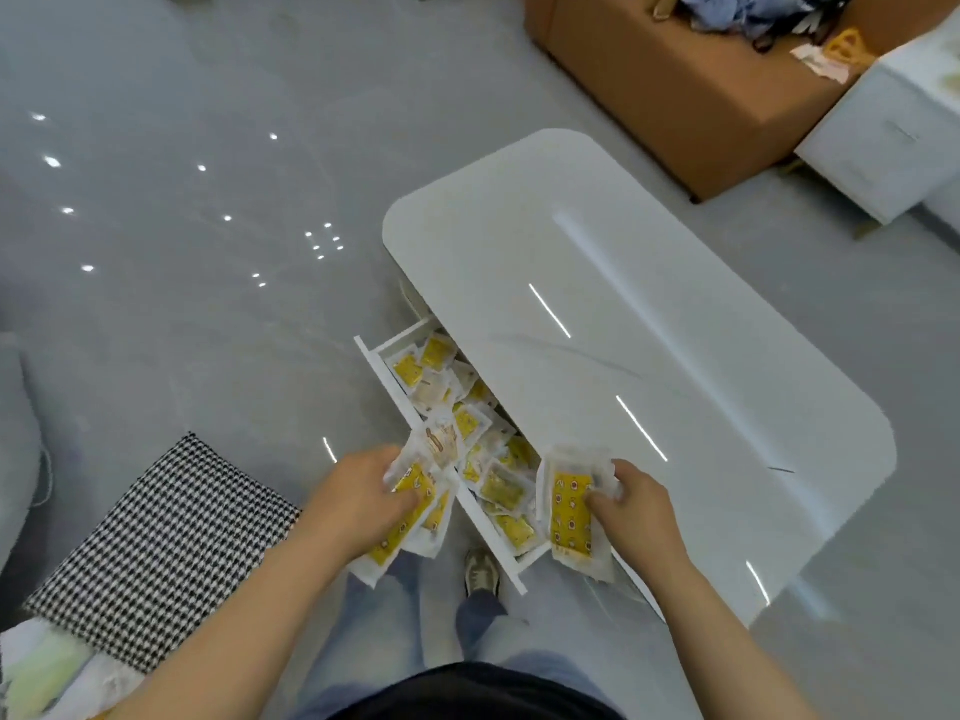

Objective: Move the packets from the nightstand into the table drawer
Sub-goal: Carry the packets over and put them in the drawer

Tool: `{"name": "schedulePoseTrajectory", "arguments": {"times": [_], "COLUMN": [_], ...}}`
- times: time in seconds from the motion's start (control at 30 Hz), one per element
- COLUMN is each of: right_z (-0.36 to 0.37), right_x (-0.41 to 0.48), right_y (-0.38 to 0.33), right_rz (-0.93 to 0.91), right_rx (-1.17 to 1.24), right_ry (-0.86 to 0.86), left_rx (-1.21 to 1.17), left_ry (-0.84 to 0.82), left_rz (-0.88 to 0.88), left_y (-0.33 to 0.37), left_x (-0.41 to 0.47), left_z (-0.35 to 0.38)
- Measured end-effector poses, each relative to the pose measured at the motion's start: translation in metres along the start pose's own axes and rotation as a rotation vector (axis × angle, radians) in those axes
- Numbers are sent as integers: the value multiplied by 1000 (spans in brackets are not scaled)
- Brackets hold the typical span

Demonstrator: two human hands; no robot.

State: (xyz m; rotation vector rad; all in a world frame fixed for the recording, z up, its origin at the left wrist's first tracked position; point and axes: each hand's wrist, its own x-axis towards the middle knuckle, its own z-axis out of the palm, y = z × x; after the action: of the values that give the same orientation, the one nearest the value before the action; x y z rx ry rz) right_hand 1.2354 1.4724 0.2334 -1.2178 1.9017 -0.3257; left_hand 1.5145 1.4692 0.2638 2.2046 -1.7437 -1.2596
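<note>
The white table (649,314) has its drawer (400,402) pulled open toward me, and several yellow-and-white packets (467,423) lie heaped inside. My left hand (363,496) grips a bunch of packets (410,517) just left of the drawer front. My right hand (634,506) pinches a small stack of packets (571,511) over the drawer's near end, at the table's edge. The white nightstand (893,148) stands at the far right, with a few yellow packets (841,52) at its top corner.
A black-and-white houndstooth cushion (166,553) lies low on the left. A brown box (691,96) holding clothes stands behind the table. Glossy grey floor (182,200) spreads to the left. My shoe (483,571) shows under the drawer.
</note>
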Motion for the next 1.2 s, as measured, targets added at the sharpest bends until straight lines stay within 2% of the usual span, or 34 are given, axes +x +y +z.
{"name": "schedulePoseTrajectory", "arguments": {"times": [0.2,0.3,0.47,0.73,1.07,1.2], "right_z": [16,26,50,82,120,144], "right_x": [-1,-2,-5,-1,20,38], "right_y": [-10,-13,-11,7,58,81], "right_rz": [210,309,413,554,617,622], "right_rx": [125,202,300,392,393,404], "right_ry": [146,247,320,363,340,324], "left_rx": [61,173,304,431,457,523], "left_ry": [-222,-330,-448,-532,-557,-574], "left_rz": [44,101,179,184,28,48], "left_y": [0,2,12,16,0,-17], "left_x": [76,111,158,209,265,281], "left_z": [-18,-23,-15,39,124,157]}}
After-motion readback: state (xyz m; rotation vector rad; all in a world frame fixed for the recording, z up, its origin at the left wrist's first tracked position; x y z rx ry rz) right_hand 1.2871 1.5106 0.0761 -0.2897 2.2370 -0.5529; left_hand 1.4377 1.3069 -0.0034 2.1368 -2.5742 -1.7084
